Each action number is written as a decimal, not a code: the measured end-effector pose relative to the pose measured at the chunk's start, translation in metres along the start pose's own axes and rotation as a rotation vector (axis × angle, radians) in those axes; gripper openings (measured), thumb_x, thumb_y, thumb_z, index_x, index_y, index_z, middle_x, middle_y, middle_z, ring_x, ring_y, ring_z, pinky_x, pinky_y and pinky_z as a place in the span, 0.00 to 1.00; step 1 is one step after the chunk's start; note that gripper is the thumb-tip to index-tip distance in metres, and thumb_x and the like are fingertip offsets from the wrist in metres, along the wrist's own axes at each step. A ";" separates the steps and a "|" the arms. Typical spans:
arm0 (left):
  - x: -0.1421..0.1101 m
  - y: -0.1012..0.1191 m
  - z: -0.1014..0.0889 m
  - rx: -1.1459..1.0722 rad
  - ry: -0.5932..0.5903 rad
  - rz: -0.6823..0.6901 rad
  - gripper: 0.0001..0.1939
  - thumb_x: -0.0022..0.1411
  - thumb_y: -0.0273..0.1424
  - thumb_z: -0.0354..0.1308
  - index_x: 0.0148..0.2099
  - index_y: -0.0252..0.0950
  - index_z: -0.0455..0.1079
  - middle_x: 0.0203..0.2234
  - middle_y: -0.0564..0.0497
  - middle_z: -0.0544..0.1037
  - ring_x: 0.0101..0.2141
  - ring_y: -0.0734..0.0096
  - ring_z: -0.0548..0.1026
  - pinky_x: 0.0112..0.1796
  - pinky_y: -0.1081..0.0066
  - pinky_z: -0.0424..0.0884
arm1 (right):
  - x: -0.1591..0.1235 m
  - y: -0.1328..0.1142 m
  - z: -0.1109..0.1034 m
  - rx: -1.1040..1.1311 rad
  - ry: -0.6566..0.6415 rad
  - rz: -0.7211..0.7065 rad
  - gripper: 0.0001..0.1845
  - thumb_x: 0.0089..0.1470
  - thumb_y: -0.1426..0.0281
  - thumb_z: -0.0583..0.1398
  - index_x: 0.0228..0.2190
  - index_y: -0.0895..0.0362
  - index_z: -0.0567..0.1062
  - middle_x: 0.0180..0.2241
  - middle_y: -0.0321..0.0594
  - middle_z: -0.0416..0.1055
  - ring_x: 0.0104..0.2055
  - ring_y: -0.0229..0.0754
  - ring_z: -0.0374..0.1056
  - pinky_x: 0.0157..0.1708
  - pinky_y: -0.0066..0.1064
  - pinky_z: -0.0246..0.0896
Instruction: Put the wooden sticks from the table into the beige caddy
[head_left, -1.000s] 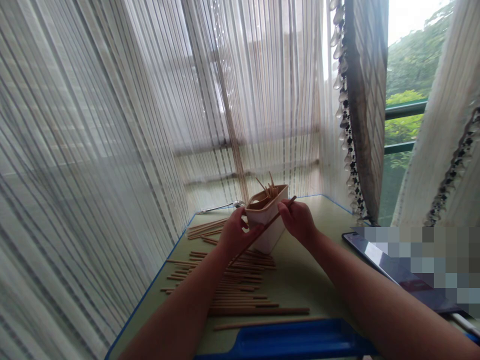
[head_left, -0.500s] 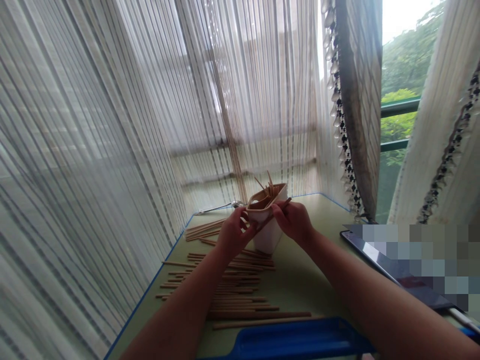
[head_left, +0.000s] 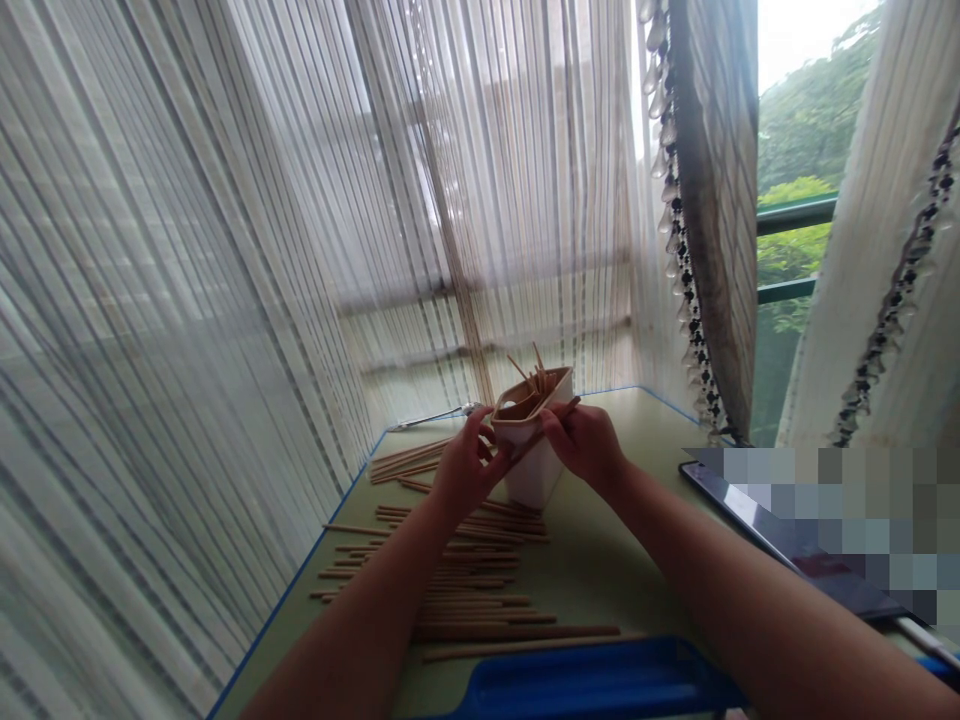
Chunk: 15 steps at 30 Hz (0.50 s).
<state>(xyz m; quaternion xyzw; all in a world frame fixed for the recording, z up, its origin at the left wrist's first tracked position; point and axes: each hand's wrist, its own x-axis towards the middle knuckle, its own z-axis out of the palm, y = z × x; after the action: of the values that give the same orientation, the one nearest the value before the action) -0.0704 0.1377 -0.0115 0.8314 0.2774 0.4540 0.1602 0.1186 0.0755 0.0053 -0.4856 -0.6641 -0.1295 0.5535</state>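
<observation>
A white rectangular holder (head_left: 537, 470) stands on the green table (head_left: 600, 560), with a few wooden chopsticks poking out of its top. My right hand (head_left: 585, 442) is closed on a wooden chopstick (head_left: 564, 408) in front of the holder's right side. The stick slants down to the left. My left hand (head_left: 463, 470) is at the holder's left side, its fingers curled by the stick's lower end. Several loose chopsticks (head_left: 465, 580) lie in a pile on the table under my left forearm.
A metal spoon (head_left: 439, 414) lies at the table's far edge by the sheer curtain (head_left: 300, 220). A blue tray (head_left: 600, 685) is at the near edge. A dark tablet (head_left: 780, 540) rests at the right. More chopsticks (head_left: 409, 457) lie at the far left.
Both hands have stayed at the holder with the chopstick; the stick's upper end has dropped slightly. The view has shifted a little.
</observation>
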 end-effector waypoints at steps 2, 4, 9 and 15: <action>0.000 0.001 -0.001 0.017 -0.005 0.013 0.25 0.58 0.36 0.57 0.57 0.41 0.59 0.33 0.53 0.74 0.23 0.78 0.71 0.26 0.77 0.67 | 0.000 0.000 0.000 0.018 0.003 0.002 0.21 0.57 0.61 0.51 0.17 0.55 0.69 0.17 0.38 0.67 0.20 0.38 0.63 0.25 0.28 0.52; 0.000 0.002 -0.001 0.032 -0.002 0.019 0.24 0.58 0.36 0.57 0.56 0.41 0.60 0.32 0.53 0.74 0.23 0.78 0.71 0.26 0.77 0.67 | 0.000 0.000 0.000 0.026 -0.001 -0.001 0.20 0.57 0.61 0.52 0.18 0.55 0.69 0.18 0.38 0.68 0.20 0.38 0.64 0.25 0.28 0.52; 0.000 0.002 -0.002 0.058 -0.005 0.036 0.24 0.59 0.36 0.57 0.57 0.40 0.60 0.32 0.53 0.73 0.23 0.79 0.70 0.26 0.76 0.68 | 0.000 0.001 0.002 -0.009 -0.003 -0.018 0.21 0.59 0.61 0.50 0.19 0.55 0.70 0.18 0.39 0.69 0.21 0.38 0.65 0.25 0.28 0.53; 0.000 -0.006 -0.001 0.113 0.015 0.097 0.23 0.60 0.34 0.56 0.57 0.40 0.62 0.31 0.53 0.73 0.23 0.79 0.70 0.28 0.76 0.69 | 0.000 0.002 0.005 -0.055 -0.002 -0.028 0.23 0.60 0.61 0.49 0.18 0.55 0.69 0.17 0.39 0.68 0.20 0.37 0.63 0.24 0.27 0.52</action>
<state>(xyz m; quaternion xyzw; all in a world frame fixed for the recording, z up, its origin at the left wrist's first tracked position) -0.0732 0.1422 -0.0138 0.8482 0.2631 0.4511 0.0888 0.1176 0.0798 0.0025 -0.4914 -0.6677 -0.1551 0.5372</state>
